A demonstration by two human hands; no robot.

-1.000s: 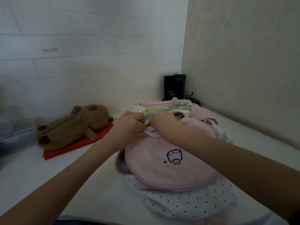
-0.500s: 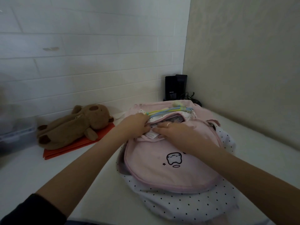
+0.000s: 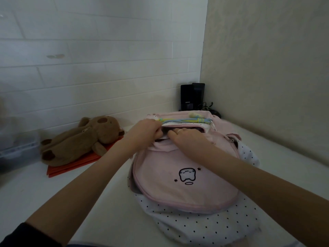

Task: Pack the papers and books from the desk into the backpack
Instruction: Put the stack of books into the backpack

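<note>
At frame centre, left hand [image 3: 145,132] grips the soft pink fabric backpack [image 3: 183,177]'s mouth edge; right hand [image 3: 188,139] lies flat beside it, fingertips inside.

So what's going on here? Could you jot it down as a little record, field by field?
backpack: pink backpack lying flat on the white desk, top opening parted
left hand: left hand grips the opening's near-left edge
right hand: right hand rests at the opening, fingertips inside
zipper pulls: coloured cords along the top
beside it: brown plush toy lying on an orange folder
corner: black device against the wall
</note>
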